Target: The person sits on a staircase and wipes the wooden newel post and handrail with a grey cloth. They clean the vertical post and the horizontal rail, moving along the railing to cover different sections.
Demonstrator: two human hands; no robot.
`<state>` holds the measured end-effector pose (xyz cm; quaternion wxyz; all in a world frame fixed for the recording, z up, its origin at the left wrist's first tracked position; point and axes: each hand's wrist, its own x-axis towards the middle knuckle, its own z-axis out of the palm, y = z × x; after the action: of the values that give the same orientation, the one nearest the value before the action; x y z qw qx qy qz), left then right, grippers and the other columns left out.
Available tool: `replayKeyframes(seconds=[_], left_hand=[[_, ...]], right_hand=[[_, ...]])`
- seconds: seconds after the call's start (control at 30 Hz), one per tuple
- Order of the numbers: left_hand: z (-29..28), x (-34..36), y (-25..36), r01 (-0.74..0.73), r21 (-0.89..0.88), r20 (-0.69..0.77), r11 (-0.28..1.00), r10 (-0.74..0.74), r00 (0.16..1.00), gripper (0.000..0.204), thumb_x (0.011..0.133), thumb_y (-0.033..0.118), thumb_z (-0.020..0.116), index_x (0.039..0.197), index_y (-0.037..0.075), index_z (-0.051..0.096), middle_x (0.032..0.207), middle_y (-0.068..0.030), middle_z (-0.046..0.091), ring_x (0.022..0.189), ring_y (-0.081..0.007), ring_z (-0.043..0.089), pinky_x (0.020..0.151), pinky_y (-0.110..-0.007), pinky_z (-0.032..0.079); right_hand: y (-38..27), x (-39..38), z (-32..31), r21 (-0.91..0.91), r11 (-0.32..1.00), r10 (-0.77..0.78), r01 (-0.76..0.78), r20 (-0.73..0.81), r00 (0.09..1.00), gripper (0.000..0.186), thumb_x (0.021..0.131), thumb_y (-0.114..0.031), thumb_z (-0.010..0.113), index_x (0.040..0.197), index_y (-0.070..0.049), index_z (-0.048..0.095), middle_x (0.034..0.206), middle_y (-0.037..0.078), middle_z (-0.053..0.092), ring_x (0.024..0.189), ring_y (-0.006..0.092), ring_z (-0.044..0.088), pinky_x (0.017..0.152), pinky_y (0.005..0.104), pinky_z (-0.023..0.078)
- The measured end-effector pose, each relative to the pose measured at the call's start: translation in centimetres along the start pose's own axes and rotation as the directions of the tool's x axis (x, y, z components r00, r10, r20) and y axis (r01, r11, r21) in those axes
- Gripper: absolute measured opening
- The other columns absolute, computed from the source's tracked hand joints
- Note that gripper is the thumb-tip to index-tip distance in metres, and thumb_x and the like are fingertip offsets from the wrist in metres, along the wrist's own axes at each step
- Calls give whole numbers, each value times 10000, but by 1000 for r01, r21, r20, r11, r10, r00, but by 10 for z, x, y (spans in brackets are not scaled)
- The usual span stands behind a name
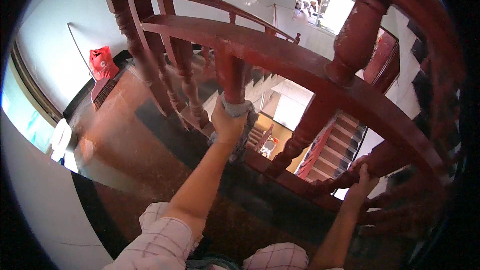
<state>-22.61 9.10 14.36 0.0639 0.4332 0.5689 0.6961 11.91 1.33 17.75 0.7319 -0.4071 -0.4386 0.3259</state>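
We see a grey cloth wrapped against a red-brown railing post, just below the rail. Our left hand is closed around cloth and post together. Off to the right, our right hand grips another post. Beyond the railing we look down on stairs; at far left, a broom stands near a red bag by the wall.

This is an indoor stairwell landing, as the dark-red railing and steps below show.
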Motion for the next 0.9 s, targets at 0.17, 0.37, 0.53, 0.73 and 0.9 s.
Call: replayKeyframes(seconds=[0.17,0.37,0.53,0.73,0.9], left_hand=[[-16,20,-13,39,-170,349,985,23,937,405,650,120,781,1000,41,591,884,-68,656,827,-163,621,755,-311,480],[-35,58,-20,238,-187,786,953,0,618,533,632,83,786,1106,49,545,1047,-23,597,976,-150,545,871,-329,433],[-39,84,-58,474,-244,913,846,35,406,599,620,138,807,1139,45,522,1067,-22,566,987,-142,511,883,-332,418],[-33,47,-40,436,-327,742,838,-58,668,589,625,79,772,1160,37,530,1068,-52,593,975,-181,566,866,-326,448],[-10,13,-15,138,-191,244,972,-89,966,558,636,31,733,1151,14,521,1046,-52,594,949,-168,566,853,-293,438]], right_hand=[[1,-2,1,9,999,-44,44,-20,999,351,824,-111,581,1139,-4,471,903,82,566,749,169,545,641,273,455],[2,-2,3,28,995,-95,95,8,995,370,818,-124,586,1141,6,461,898,98,563,737,181,546,620,283,456],[1,-6,5,-28,997,-67,66,-2,998,388,818,-154,594,1139,16,457,898,106,561,719,184,546,598,293,460],[3,-5,4,-117,993,-24,11,-109,994,292,826,-98,567,1092,-10,486,886,88,560,720,168,549,606,266,462],[-7,-8,24,-48,998,-43,36,-138,989,194,822,-73,538,1006,-14,525,813,58,581,709,143,547,616,266,451]])
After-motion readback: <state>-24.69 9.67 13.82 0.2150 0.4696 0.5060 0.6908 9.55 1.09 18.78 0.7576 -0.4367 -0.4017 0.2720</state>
